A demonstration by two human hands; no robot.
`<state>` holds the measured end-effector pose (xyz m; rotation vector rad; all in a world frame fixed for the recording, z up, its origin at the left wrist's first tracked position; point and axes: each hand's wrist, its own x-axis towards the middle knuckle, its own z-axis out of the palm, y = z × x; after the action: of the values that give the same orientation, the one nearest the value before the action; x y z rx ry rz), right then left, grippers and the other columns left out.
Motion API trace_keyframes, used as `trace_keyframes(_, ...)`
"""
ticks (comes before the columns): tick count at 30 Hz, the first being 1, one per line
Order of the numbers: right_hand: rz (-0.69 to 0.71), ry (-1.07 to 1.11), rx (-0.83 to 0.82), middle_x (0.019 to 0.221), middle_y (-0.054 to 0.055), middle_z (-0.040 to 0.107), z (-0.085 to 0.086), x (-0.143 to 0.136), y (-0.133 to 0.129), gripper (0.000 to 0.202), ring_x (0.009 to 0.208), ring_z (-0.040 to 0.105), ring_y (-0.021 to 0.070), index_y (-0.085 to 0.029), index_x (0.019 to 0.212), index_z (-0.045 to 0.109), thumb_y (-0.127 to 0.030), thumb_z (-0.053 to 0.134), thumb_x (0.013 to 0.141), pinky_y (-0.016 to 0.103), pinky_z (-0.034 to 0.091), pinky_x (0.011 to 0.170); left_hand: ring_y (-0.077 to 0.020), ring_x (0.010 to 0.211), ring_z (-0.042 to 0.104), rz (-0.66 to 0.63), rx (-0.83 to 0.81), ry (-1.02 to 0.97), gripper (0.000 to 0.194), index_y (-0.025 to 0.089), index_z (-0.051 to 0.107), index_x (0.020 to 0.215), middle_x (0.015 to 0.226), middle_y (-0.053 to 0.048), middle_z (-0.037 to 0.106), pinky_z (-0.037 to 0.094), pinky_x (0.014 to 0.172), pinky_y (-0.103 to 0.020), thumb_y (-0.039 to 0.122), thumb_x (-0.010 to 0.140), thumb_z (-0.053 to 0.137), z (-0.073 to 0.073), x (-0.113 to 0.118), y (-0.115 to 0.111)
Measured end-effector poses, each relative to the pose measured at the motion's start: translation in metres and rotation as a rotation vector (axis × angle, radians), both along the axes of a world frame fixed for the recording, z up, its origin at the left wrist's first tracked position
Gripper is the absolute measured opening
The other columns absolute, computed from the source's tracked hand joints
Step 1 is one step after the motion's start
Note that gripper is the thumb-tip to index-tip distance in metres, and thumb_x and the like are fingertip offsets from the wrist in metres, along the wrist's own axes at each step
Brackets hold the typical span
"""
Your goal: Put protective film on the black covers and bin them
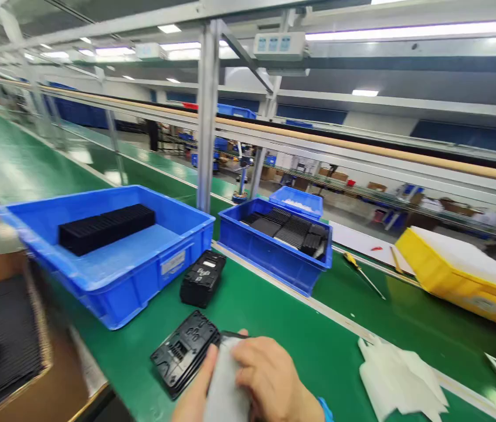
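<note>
Between my two hands is a pale grey, flat piece with a black edge at its top; its exact kind is not clear. My left hand grips it from the left, thumb along its side. Over its right side lie the curled fingers of my right hand, slightly blurred. Just left of the piece, a stack of black plastic housings lies on the green bench and partly meets it. Farther back stands a second stack of black housings, with a small white label on top.
A large blue bin with a row of black parts stands at left. Behind is a blue bin of black parts. At right are a screwdriver, a yellow bin and white sheets. A cardboard box sits lower left.
</note>
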<state>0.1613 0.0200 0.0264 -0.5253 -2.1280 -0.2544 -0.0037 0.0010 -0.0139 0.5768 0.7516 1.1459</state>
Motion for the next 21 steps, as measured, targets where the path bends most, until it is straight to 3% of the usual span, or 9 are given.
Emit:
trace_keyframes(2, 0.086, 0.037, -0.058, 0.089, 0.001, 0.073, 0.004, 0.005, -0.010, 0.031, 0.090, 0.068, 0.0102, -0.021, 0.076, 0.049, -0.022, 0.033, 0.102, 0.023, 0.055, 0.087, -0.0328, 0.110, 0.063, 0.036, -0.041, -0.028, 0.056, 0.023, 0.048, 0.137, 0.117, -0.012, 0.069, 0.054, 0.091, -0.049, 0.047, 0.086, 0.057, 0.010, -0.012, 0.011)
trace_keyframes(4, 0.060, 0.102, -0.108, 0.087, 0.001, 0.073, 0.012, 0.011, -0.020, 0.028, 0.090, 0.068, 0.0092, -0.022, 0.079, 0.050, -0.024, 0.035, 0.102, 0.021, 0.055, 0.086, -0.0325, 0.105, 0.065, 0.098, -0.109, -0.032, 0.061, 0.024, 0.041, 0.141, 0.117, -0.014, 0.069, 0.056, 0.084, -0.049, 0.043, 0.085, 0.060, 0.020, -0.021, 0.017)
trace_keyframes(6, -0.039, 0.125, -0.135, 0.092, 0.006, 0.072, 0.018, 0.016, -0.024, 0.018, 0.092, 0.068, 0.0124, -0.018, 0.096, 0.056, -0.024, 0.040, 0.100, 0.023, 0.056, 0.082, -0.0309, 0.095, 0.069, 0.000, -0.207, -0.065, 0.059, 0.022, 0.043, 0.140, 0.113, -0.016, 0.070, 0.058, 0.076, -0.046, 0.043, 0.087, 0.059, 0.026, -0.020, 0.015)
trace_keyframes(8, -0.130, 0.099, -0.129, 0.099, 0.012, 0.070, 0.018, 0.018, -0.019, 0.023, 0.093, 0.066, 0.0165, -0.012, 0.115, 0.056, -0.024, 0.047, 0.098, 0.027, 0.057, 0.079, -0.0267, 0.081, 0.070, -0.188, -0.297, -0.131, 0.056, 0.018, 0.049, 0.135, 0.106, -0.016, 0.072, 0.058, 0.067, -0.039, 0.049, 0.089, 0.054, 0.026, -0.009, 0.009)
trace_keyframes(10, -0.168, 0.070, -0.081, 0.103, 0.015, 0.068, 0.012, 0.016, -0.009, 0.027, 0.093, 0.065, 0.0192, -0.011, 0.120, 0.057, -0.021, 0.051, 0.095, 0.031, 0.057, 0.076, -0.0232, 0.072, 0.070, -0.314, -0.305, -0.178, 0.055, 0.013, 0.057, 0.126, 0.099, -0.015, 0.073, 0.057, 0.065, -0.037, 0.052, 0.088, 0.054, 0.021, 0.007, 0.004)
trace_keyframes(15, -0.132, 0.030, 0.126, 0.087, 0.009, 0.072, 0.001, -0.001, 0.006, 0.018, 0.078, 0.066, 0.0175, -0.013, 0.096, 0.064, -0.015, 0.046, 0.096, 0.030, 0.055, 0.066, -0.0214, 0.099, 0.063, -0.218, -0.197, -0.240, 0.039, 0.018, 0.055, 0.121, 0.119, -0.009, 0.061, 0.054, 0.084, -0.044, 0.042, 0.090, 0.056, 0.014, 0.024, -0.002)
trace_keyframes(18, -0.057, 0.070, 0.028, 0.078, 0.005, 0.070, -0.006, -0.007, 0.001, 0.027, 0.071, 0.065, 0.0137, -0.017, 0.081, 0.058, -0.020, 0.039, 0.100, 0.029, 0.056, 0.069, -0.0213, 0.098, 0.063, -0.153, -0.177, -0.246, 0.043, 0.019, 0.052, 0.125, 0.118, -0.010, 0.061, 0.054, 0.083, -0.042, 0.046, 0.091, 0.053, 0.022, 0.016, -0.001)
trace_keyframes(21, 0.062, 0.072, -0.107, 0.067, -0.002, 0.066, -0.024, 0.015, -0.011, 0.036, 0.061, 0.063, 0.0094, -0.021, 0.070, 0.050, -0.026, 0.034, 0.102, 0.029, 0.057, 0.079, -0.0207, 0.089, 0.066, -0.074, -0.157, -0.240, 0.059, 0.025, 0.038, 0.141, 0.108, -0.010, 0.067, 0.054, 0.076, -0.036, 0.055, 0.091, 0.046, 0.033, 0.000, 0.006)
